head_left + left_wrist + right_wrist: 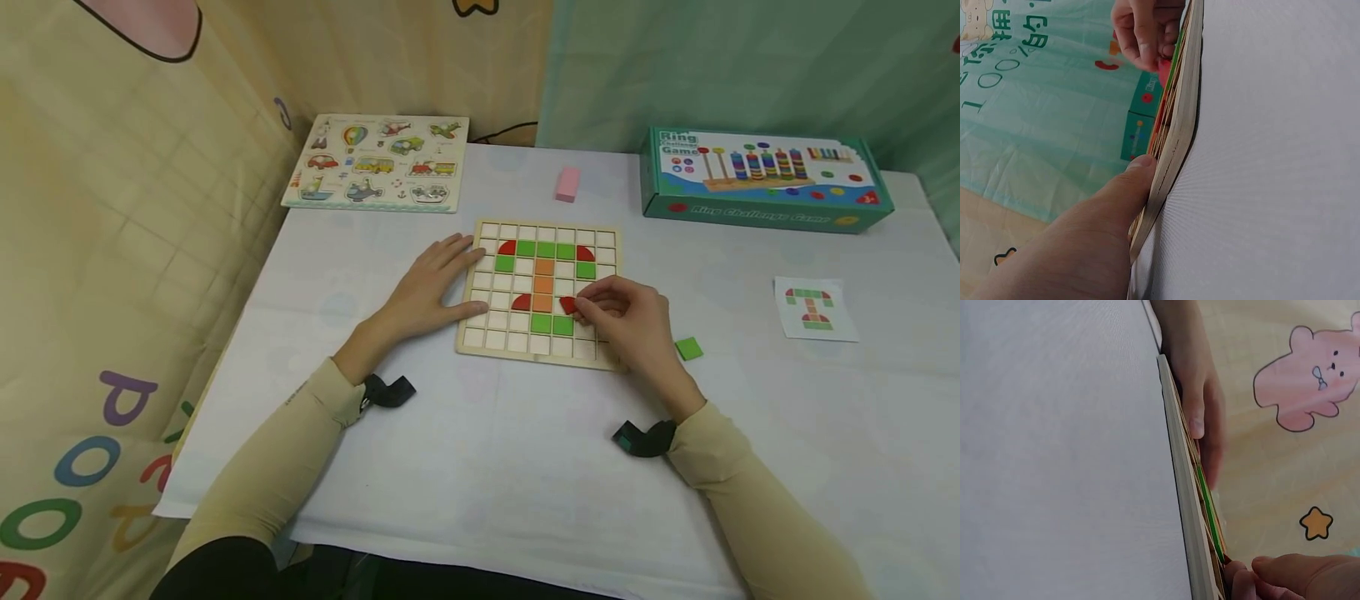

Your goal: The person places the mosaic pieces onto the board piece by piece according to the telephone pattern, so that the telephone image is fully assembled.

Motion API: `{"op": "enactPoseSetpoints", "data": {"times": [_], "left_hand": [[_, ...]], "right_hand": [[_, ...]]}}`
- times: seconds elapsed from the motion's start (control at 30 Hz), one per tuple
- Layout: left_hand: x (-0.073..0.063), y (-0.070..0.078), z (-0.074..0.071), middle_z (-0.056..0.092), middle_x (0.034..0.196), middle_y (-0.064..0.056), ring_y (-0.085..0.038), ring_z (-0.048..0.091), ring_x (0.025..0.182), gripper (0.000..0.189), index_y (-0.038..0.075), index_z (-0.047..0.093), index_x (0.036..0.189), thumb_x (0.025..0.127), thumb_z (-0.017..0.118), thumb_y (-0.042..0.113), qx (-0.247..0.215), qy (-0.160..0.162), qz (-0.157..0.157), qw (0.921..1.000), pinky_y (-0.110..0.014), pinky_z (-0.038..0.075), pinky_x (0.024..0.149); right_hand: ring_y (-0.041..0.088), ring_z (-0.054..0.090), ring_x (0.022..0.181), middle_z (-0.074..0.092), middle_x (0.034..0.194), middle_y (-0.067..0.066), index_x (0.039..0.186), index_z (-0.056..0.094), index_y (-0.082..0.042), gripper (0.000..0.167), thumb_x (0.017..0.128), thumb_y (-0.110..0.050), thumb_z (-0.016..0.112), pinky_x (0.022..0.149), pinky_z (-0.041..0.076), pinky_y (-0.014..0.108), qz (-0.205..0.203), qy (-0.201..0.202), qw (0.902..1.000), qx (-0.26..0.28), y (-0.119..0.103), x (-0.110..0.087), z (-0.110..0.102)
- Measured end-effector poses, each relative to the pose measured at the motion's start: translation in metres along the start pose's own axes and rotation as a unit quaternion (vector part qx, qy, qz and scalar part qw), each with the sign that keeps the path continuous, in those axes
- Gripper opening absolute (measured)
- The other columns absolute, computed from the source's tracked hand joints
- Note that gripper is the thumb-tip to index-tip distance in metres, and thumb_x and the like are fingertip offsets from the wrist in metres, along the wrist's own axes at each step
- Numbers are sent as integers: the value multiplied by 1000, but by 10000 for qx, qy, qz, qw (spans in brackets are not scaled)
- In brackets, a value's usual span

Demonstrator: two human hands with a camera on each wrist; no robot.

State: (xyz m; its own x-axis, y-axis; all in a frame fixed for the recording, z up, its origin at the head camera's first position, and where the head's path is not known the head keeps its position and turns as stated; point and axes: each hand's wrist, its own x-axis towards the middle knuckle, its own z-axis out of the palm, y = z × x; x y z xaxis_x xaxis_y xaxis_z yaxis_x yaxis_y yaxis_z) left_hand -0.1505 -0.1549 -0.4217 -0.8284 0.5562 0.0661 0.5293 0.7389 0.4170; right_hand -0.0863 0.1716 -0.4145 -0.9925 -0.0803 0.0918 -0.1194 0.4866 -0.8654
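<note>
A wooden grid board (495, 340) lies on the white table, with green and orange squares and red quarter-circle tiles set in its cells. My left hand (429, 290) rests against the board's left edge, fingers extended, thumb on the rim. Over the board's right part, my right hand (633, 321) pinches a red quarter-circle tile (567, 305) between thumb and fingers, just right of the lowest orange square. In the left wrist view, the red tile (1164, 72) shows at the right fingertips. A loose green square tile (688, 348) lies beside the right hand.
A white pattern card (817, 310) lies at the right. Behind the board sit a pink block (567, 184), a picture puzzle board (375, 162) at the back left and a green Ring Challenge Game box (765, 179) at the back right. Curtains hang behind the table.
</note>
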Motion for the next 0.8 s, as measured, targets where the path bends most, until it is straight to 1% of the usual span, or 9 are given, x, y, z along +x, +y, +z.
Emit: {"op": "enactPoseSetpoints", "data": {"times": [0.13,0.23,0.33,0.4,0.5,0.63,0.73,0.8], "left_hand": [[0,1,-1,27,174,-10,-28,13,165,87,14,39,164,95,72,56,-17,-29,-15,10000,-46,7,136],[0,0,-1,27,174,-10,-28,12,165,87,14,39,164,95,72,56,-17,-46,-16,10000,-46,7,136],[0,0,0,27,174,-10,-27,12,165,87,15,39,164,95,72,56,-9,-37,-18,10000,-46,7,136],[0,0,0,27,174,-9,-27,12,165,87,15,39,164,95,72,56,-6,-34,-27,10000,-46,7,136],[0,0,0,27,174,-9,-26,12,165,86,15,39,164,95,72,56,-5,-38,-48,10000,-46,7,135],[0,0,1,27,174,-8,-26,12,165,86,16,39,164,95,71,57,27,-64,-81,9999,-46,8,135],[1,0,1,26,175,-8,-25,11,165,87,16,38,164,95,71,58,49,-83,-94,9999,-46,8,135],[1,0,1,26,175,-8,-25,11,165,87,16,38,164,95,71,58,58,-86,-93,9999,-45,7,136]], "right_hand": [[18,72,80,79,99,9,108,78,-8,13,99,-17,76,71,52,7,-323,-105,9986,-394,-2,-2,2],[20,72,83,77,101,8,107,78,-7,11,98,-12,76,73,52,7,-663,-190,9960,-569,-2,-3,3],[19,70,85,77,102,6,106,78,-7,10,97,-10,76,76,55,14,-956,-262,9927,-687,-3,-4,3],[17,70,85,77,102,5,106,78,-8,9,97,-10,77,78,57,19,-1026,-315,9911,-783,-4,-4,2],[17,70,85,77,103,5,106,78,-9,9,97,-12,77,78,57,19,-947,-356,9906,-925,-6,-2,-5],[22,71,93,78,106,9,110,79,-7,14,98,-16,76,77,52,10,-515,-494,9916,-1077,-7,3,-28],[25,69,100,78,111,11,115,79,-8,21,99,-22,76,78,49,6,-115,-821,9883,-1283,-4,7,-55],[25,69,103,77,115,11,118,79,-10,26,99,-27,76,78,49,7,107,-1118,9831,-1445,1,10,-73]]}}
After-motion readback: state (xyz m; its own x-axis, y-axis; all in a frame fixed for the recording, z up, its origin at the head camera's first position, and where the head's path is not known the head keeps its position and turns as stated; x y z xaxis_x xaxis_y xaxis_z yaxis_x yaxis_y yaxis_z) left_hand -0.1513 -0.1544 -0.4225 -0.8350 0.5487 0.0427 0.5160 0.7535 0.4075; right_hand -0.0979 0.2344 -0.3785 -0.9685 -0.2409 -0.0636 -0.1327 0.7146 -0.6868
